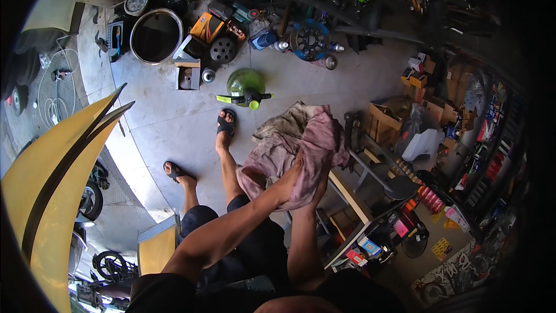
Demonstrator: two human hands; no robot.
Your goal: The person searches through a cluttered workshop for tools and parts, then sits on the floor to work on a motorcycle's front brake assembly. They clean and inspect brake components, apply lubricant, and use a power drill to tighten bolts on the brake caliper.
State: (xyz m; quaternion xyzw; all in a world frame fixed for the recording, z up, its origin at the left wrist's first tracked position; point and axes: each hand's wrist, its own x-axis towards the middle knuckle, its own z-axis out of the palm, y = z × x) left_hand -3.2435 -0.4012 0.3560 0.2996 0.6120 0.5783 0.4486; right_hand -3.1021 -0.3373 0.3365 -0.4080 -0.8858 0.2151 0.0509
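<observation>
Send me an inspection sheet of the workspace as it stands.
Surface: jointed grey floor.
Things in hand: stained pinkish cloth, bunched and hanging.
Clutter: green sprayer bottle, orange box beyond it, open cardboard box at right.
Hands: left hand grips the cloth; right hand is at it, fingers hidden.
Cables: pale looped line at far left; hose or cable, cannot tell.
Surroundings: yellow panel at left, wheel at lower left.

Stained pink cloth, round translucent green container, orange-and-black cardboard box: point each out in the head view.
Stained pink cloth (308, 134), head view: upper middle folds.
Round translucent green container (241, 80), head view: curved green body.
Orange-and-black cardboard box (207, 26), head view: orange face.
</observation>
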